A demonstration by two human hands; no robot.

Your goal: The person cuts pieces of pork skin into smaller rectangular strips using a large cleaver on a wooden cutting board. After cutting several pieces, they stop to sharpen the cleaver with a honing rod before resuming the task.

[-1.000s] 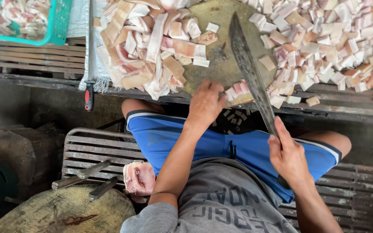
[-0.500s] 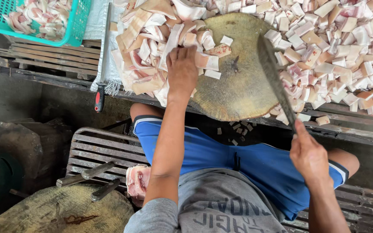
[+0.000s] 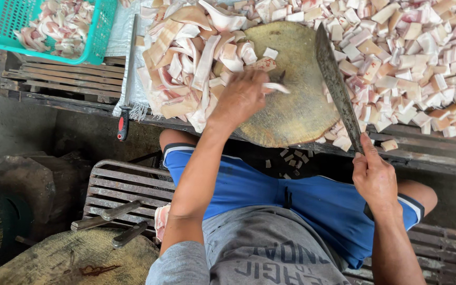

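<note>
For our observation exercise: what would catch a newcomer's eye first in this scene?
First, the long cleaver in the right hand, its blade over the round wooden chopping block. Then the heaps of pale cut meat pieces right of the block, and the left hand drawing a strip from the uncut pile.

Long dark cleaver point(image 3: 336, 87) angled over round wooden block point(image 3: 296, 105).

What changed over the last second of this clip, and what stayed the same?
The left hand moved from the near edge of the round chopping block up to the pile of uncut meat strips and now pulls one strip onto the block. The right hand kept its grip on the cleaver, blade lifted. The diced pile and green basket stayed put.
</note>
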